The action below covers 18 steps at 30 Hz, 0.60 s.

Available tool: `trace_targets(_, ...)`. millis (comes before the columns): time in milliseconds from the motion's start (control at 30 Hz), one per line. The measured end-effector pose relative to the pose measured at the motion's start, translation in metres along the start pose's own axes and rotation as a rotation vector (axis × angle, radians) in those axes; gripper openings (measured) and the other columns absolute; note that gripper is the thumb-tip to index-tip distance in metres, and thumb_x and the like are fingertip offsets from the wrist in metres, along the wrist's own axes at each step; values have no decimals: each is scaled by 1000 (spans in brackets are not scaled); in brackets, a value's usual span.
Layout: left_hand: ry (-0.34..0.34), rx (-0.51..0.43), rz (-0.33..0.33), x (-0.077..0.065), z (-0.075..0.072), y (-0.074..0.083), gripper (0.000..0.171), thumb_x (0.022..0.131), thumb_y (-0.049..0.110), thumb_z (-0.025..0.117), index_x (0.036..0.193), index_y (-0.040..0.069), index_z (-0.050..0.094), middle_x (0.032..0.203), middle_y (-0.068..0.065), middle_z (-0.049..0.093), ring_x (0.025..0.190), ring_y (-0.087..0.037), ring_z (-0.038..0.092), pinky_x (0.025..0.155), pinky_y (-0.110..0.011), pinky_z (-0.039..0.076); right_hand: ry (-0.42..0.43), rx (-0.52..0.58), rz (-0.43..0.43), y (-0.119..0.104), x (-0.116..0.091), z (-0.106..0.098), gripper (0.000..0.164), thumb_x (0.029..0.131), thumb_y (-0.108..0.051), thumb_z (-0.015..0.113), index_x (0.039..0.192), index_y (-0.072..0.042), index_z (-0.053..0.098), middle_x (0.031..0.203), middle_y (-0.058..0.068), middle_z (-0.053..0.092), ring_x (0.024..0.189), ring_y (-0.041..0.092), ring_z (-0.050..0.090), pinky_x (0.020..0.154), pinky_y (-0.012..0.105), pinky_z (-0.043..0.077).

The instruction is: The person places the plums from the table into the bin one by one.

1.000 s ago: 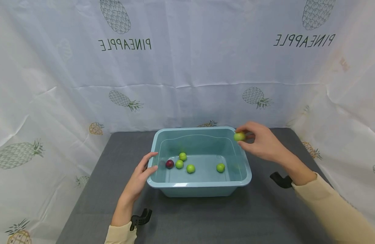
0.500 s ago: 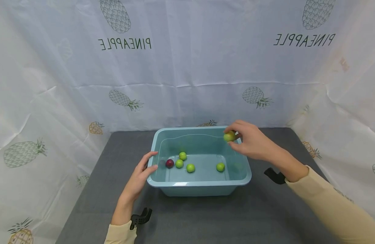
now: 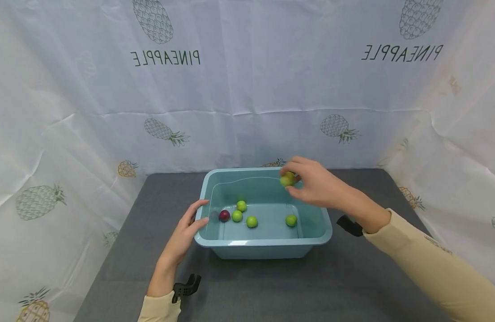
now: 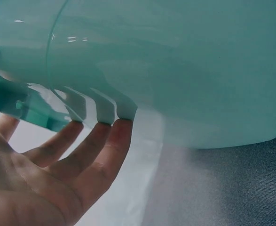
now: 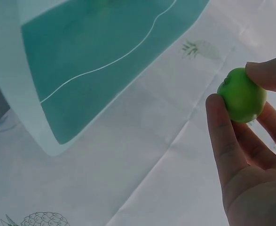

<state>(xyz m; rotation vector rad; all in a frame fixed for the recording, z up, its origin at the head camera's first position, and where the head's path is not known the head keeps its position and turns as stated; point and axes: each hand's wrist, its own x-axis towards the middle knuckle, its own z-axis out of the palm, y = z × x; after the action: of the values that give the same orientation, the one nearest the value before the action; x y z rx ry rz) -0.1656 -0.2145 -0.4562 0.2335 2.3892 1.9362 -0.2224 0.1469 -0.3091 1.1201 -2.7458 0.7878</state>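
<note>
A small round green fruit, with a stem nub visible in the right wrist view, is pinched between the thumb and fingers of my right hand. That hand holds it above the back right part of a light blue plastic basin. At the basin's left side, my left hand grips the rim. The left wrist view shows its fingertips against the outer wall. Inside the basin lie a dark red fruit and several green ones, three grouped beside the red one and one green fruit farther right.
The basin stands on a dark grey cloth-covered table. A white curtain printed with pineapples rises behind the table and along both sides. Black bands with camera mounts sit on the wrists.
My right hand has moved left with the green fruit, from the basin's right rim to over its inside. The left hand and the basin have stayed in place.
</note>
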Motion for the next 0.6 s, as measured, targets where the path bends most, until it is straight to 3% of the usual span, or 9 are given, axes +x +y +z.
trace_targets(367,1,9,10,-1,0,1,49,106,23,54,152,17,40,165,-15,19,145,-41,30,105,-62,34,-43,-52,23,-3,26,11,29,89,-5,71,118,-5,68,119,7,63,93,20,60,79,38,52)
trace_targets(600,-2,-3,5,-1,0,2,49,105,23,54,152,17,40,166,-14,18,147,-41,28,106,-63,31,-93,-76,24,-5,40,18,31,89,-6,71,120,-5,68,111,5,62,94,22,58,81,40,51)
